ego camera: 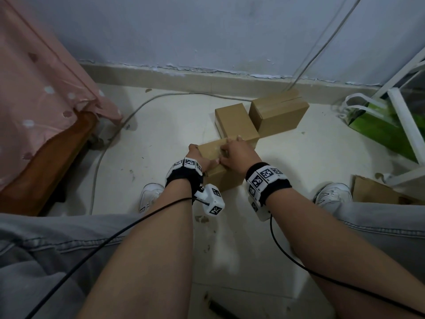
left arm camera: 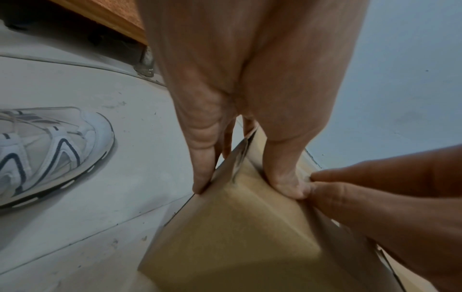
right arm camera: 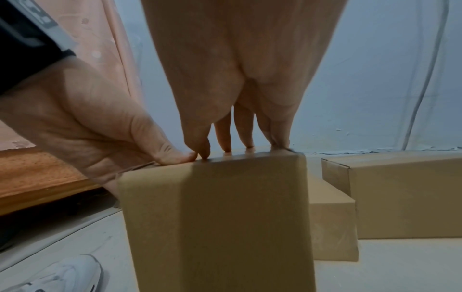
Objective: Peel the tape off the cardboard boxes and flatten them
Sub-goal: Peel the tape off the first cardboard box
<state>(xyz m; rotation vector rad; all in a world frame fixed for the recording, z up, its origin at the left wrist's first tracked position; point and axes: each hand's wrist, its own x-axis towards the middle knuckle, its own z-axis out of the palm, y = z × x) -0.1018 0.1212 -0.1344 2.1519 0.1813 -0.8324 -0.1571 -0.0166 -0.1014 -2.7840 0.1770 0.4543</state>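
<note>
Three brown cardboard boxes stand on the pale floor. The nearest box [ego camera: 212, 168] [left arm camera: 240, 233] [right arm camera: 220, 217] sits between my feet. My left hand [ego camera: 200, 158] [left arm camera: 245, 185] grips its left end, thumb on top and fingers down the side. My right hand [ego camera: 234, 153] [right arm camera: 225, 145] arches across the top, fingertips on the glossy tape [right arm camera: 237, 154] and thumb at the near edge, touching the left thumb. A shiny tape strip [left arm camera: 240, 156] runs over the left edge. The second box [ego camera: 234, 122] and the third box [ego camera: 278, 113] lie just behind.
A bed with a pink cover [ego camera: 41, 95] and a wooden frame [ego camera: 48, 162] lies to the left. A grey cable [ego camera: 138, 107] runs along the floor. A green bag [ego camera: 379, 127] and a white rack [ego camera: 406, 125] stand at the right, with flat cardboard [ego camera: 377, 189] nearby. My white shoes [ego camera: 150, 194] flank the box.
</note>
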